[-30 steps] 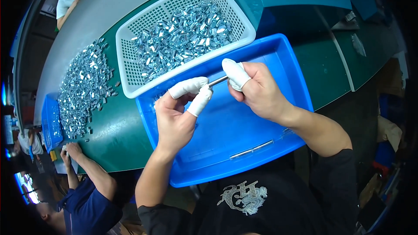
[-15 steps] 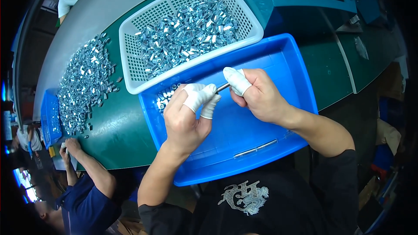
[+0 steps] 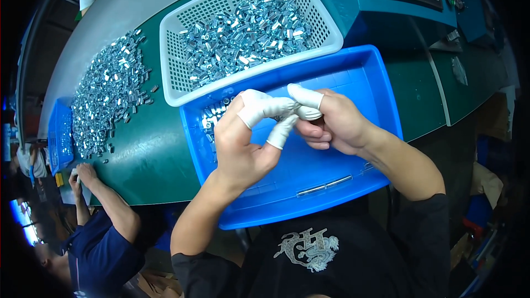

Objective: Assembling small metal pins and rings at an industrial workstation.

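Over the blue tray (image 3: 298,209) my two hands meet fingertip to fingertip, both with white finger cots. My left hand (image 3: 243,138) is closed in a pinch, thumb and forefinger tips together against the right fingers. My right hand (image 3: 337,118) is closed too, thumb over its bent forefinger. The slim metal rod seen between them half a second ago is now almost wholly covered by the fingers. Small shiny metal nuts (image 3: 212,116) lie in the tray's left end, beside my left wrist. Thin metal rods (image 3: 324,186) lie end to end along its near side.
A white perforated basket (image 3: 171,85) full of long metal nuts stands behind the tray. Left of it, a heap of such nuts (image 3: 105,94) covers the green table (image 3: 149,149), near a blue basket (image 3: 61,135). A teal machine (image 3: 381,16) stands far right. A co-worker's hands (image 3: 83,174) are at left.
My hands have come together, and the rod that showed between them is now hidden. The left fingers have moved right onto the right fingertips. The whole view has shifted slightly.
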A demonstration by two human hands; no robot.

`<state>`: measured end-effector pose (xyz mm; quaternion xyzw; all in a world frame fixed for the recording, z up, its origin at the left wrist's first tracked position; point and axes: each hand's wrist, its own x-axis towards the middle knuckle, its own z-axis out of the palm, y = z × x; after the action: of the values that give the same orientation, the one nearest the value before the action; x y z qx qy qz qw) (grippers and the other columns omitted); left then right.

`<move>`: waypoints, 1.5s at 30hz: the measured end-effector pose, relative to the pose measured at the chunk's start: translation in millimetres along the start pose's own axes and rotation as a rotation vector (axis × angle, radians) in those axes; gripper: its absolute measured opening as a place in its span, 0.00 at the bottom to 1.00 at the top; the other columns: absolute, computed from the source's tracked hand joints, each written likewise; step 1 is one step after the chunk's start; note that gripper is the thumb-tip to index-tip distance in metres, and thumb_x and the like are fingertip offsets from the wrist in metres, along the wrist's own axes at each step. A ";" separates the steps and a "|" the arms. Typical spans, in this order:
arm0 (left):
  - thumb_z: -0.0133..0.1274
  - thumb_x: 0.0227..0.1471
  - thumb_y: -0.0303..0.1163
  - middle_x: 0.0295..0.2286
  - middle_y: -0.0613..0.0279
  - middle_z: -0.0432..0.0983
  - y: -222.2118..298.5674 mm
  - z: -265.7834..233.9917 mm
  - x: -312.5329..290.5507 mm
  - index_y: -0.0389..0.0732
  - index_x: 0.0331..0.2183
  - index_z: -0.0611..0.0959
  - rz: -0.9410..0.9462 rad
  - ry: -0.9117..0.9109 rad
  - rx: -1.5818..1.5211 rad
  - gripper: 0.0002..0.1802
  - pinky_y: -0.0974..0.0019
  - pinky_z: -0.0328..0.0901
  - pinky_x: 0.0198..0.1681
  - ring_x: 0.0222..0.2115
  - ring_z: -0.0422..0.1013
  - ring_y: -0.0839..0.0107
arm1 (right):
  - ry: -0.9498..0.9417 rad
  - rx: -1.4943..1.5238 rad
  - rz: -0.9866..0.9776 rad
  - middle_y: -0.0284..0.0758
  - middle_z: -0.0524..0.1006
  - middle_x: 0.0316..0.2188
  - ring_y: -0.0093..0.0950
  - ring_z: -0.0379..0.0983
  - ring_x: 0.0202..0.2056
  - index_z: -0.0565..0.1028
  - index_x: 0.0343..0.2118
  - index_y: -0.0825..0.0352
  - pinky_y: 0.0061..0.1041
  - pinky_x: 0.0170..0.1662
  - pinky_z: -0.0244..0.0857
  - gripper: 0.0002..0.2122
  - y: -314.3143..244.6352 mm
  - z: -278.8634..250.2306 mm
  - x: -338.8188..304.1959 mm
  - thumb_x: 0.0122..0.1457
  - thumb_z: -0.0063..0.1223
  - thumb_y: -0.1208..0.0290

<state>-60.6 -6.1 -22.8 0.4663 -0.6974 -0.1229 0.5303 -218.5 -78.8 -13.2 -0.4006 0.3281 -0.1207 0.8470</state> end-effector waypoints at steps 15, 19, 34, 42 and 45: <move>0.59 0.42 0.21 0.26 0.64 0.74 -4.6 -17.2 11.1 0.36 0.34 0.80 -0.261 0.010 -0.052 0.12 0.75 0.63 0.30 0.26 0.68 0.78 | -0.053 0.219 0.022 0.23 0.54 0.09 0.15 0.47 0.10 0.68 0.30 0.69 0.15 0.13 0.46 0.20 4.7 -9.7 9.8 0.63 0.32 0.54; 0.59 0.40 0.21 0.28 0.62 0.75 -25.5 -29.0 26.5 0.36 0.45 0.74 -0.361 0.134 0.220 0.25 0.73 0.63 0.25 0.24 0.67 0.75 | 0.161 0.189 -0.085 0.24 0.55 0.09 0.15 0.47 0.10 0.59 0.12 0.60 0.16 0.13 0.45 0.24 -1.5 -8.1 9.4 0.64 0.33 0.55; 0.62 0.37 0.31 0.22 0.56 0.73 -0.4 -34.6 -33.1 0.38 0.26 0.81 -0.364 -0.664 0.564 0.10 0.64 0.67 0.30 0.25 0.72 0.63 | 0.139 0.012 -0.179 0.27 0.61 0.10 0.14 0.50 0.10 0.62 0.14 0.63 0.16 0.13 0.47 0.22 1.2 -4.1 -2.1 0.63 0.37 0.55; 0.57 0.45 0.22 0.29 0.62 0.75 4.6 -13.0 -2.2 0.34 0.32 0.78 -0.656 0.005 -0.411 0.08 0.73 0.66 0.34 0.29 0.71 0.76 | 0.223 -0.114 -0.315 0.28 0.63 0.11 0.14 0.52 0.10 0.65 0.17 0.63 0.16 0.14 0.49 0.21 7.7 -8.3 -1.3 0.63 0.37 0.56; 0.55 0.47 0.22 0.31 0.58 0.76 5.3 -8.1 2.9 0.33 0.36 0.78 -0.713 0.096 -0.546 0.10 0.73 0.66 0.36 0.31 0.71 0.74 | 0.224 -0.153 -0.348 0.28 0.63 0.10 0.15 0.53 0.11 0.65 0.17 0.63 0.16 0.14 0.49 0.21 10.6 -10.9 -1.2 0.64 0.37 0.56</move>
<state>-56.5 -2.9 -14.1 0.5255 -0.4101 -0.4555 0.5901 -227.1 -77.9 -25.7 -0.4982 0.3543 -0.2835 0.7388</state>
